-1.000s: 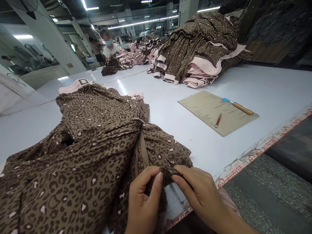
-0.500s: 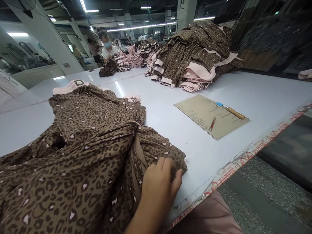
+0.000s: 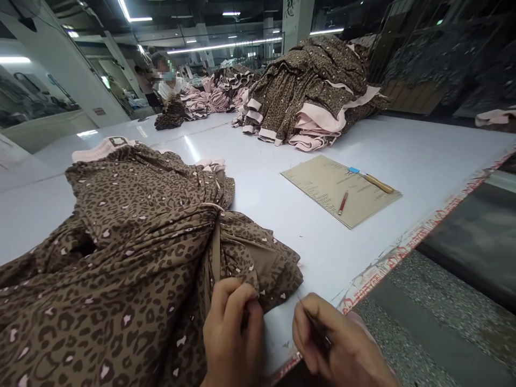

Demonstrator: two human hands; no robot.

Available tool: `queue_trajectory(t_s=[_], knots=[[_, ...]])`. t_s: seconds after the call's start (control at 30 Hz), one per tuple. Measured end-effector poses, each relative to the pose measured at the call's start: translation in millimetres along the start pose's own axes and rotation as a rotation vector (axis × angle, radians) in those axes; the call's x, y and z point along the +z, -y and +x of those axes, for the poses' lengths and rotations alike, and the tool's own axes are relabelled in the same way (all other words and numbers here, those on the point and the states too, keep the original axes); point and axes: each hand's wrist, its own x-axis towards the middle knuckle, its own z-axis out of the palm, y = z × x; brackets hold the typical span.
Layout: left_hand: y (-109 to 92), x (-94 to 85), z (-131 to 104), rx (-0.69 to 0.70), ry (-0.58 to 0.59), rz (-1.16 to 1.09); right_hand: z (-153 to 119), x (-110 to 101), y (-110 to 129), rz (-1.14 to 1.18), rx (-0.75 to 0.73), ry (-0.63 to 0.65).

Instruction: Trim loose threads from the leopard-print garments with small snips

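Left hand (image 3: 234, 336) clenched on a fold of the leopard garment (image 3: 133, 258), at its near hem by the surface (image 3: 403, 150) edge. Right hand (image 3: 334, 344) back in view, gone half a second ago, and closed around something thin and dark that pokes out past the fingers; a small snipper perhaps, too blurred to say. A second ago both pinched the same bit of cloth together; now only the left keeps it, and the right hangs just beside, clear of the fabric. Looks like a switch from feeling the seam to working on it with a tool.

Further out: a card sheet (image 3: 338, 188) with a red pen (image 3: 342, 203) and a wooden-handled tool (image 3: 373, 180) on it, untouched. Beyond, a heap of garments (image 3: 310, 91); far off, another person (image 3: 165, 80) at a second pile.

Wrists cut off by the bottom edge; the gripped hem hidden under the left fingers.
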Motion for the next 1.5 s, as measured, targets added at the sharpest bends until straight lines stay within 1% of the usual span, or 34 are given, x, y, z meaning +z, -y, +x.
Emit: queue_trajectory(t_s=[0.03, 0.1, 0.17, 0.23, 0.4, 0.6, 0.7, 0.8, 0.87, 0.93, 1.0, 1.07, 1.17, 1.33, 1.5], knots=[[1.1, -3.6, -1.9, -0.001, -0.015, -0.018, 4.9, -2.7, 0.2, -0.024, 0.005, 0.011], [3.4, -7.0, -5.1, 0.002, -0.037, -0.051, 14.8, -5.1, -1.4, -0.183, -0.005, 0.011], [5.5, -6.4, -7.8, 0.004, -0.047, -0.091, 22.4, -4.1, -4.8, -0.354, -0.014, -0.010], [7.2, -4.3, -10.0, 0.010, -0.048, -0.122, 27.0, -1.1, -8.5, -0.441, -0.033, -0.012], [9.5, -1.5, -13.1, 0.025, -0.051, -0.133, 31.6, 3.8, -14.1, -0.538, -0.041, 0.003], [9.7, -3.3, -14.3, 0.027, -0.057, -0.139, 30.6, 1.7, -11.6, -0.546, -0.002, 0.021], [10.0, -3.3, -15.9, 0.029, -0.052, -0.139, 28.8, 2.2, -10.7, -0.549, -0.039, 0.001], [9.2, -2.5, -16.1, 0.023, -0.052, -0.147, 28.5, 3.4, -13.7, -0.567, -0.065, 0.008], [7.4, -2.7, -14.9, -0.050, -0.061, -0.173, 29.5, 3.3, -17.1, -0.532, -0.043, 0.019], [5.1, -4.1, -13.2, -0.215, -0.040, -0.185, 31.1, 2.5, -20.2, -0.441, -0.001, 0.019], [3.4, -6.4, -11.6, -0.408, 0.023, -0.205, 32.9, 1.4, -21.9, -0.362, 0.038, 0.018], [2.8, -8.5, -10.7, -0.544, 0.084, -0.265, 34.8, 0.9, -21.4, -0.334, 0.043, 0.018], [2.8, -10.5, -10.8, -0.635, 0.100, -0.360, 38.6, 2.3, -17.1, -0.345, 0.016, 0.033], [0.0, -13.5, -7.4, -0.706, 0.064, -0.419, 44.6, 7.3, -14.6, -0.392, -0.031, 0.047], [1.3, -19.5, 0.9, -0.878, 0.101, -0.557, 45.1, 8.4, -21.1, -0.401, -0.021, 0.024]])
